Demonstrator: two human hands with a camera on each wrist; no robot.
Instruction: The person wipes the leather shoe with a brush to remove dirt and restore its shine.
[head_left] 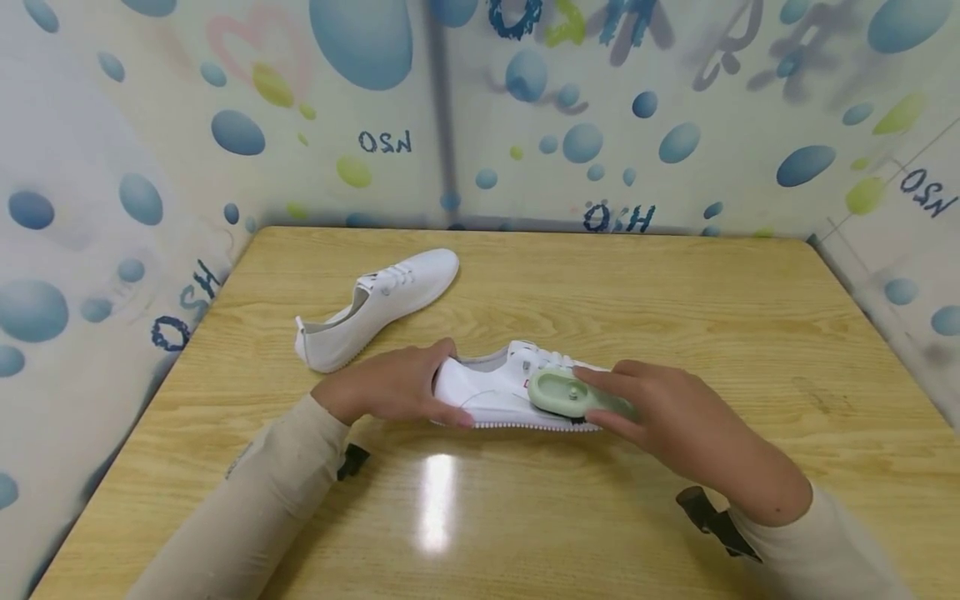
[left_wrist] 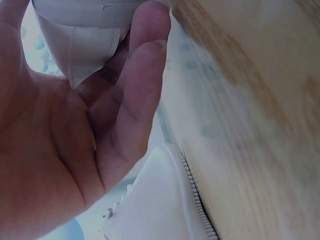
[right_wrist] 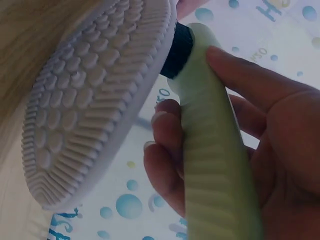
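Note:
A white lace-up shoe (head_left: 487, 392) lies in front of me, its toe to the right and its heel to the left. My left hand (head_left: 397, 383) grips the heel, with fingers curled round it in the left wrist view. My right hand (head_left: 667, 408) holds a pale green brush (right_wrist: 210, 135) by its ribbed handle. The brush's dark bristles (right_wrist: 180, 50) are against the side of the shoe just above the sole. In the right wrist view the studded sole (right_wrist: 85, 95) faces the camera, its toe end tilted off the table.
A second white shoe (head_left: 382, 308) stands on the wooden table (head_left: 637, 292) behind my left hand, toe pointing away to the right. Patterned walls (head_left: 480, 125) with blue and green spots rise round the table's back and sides. Black wrist mounts (head_left: 716, 521) hang under both sleeves.

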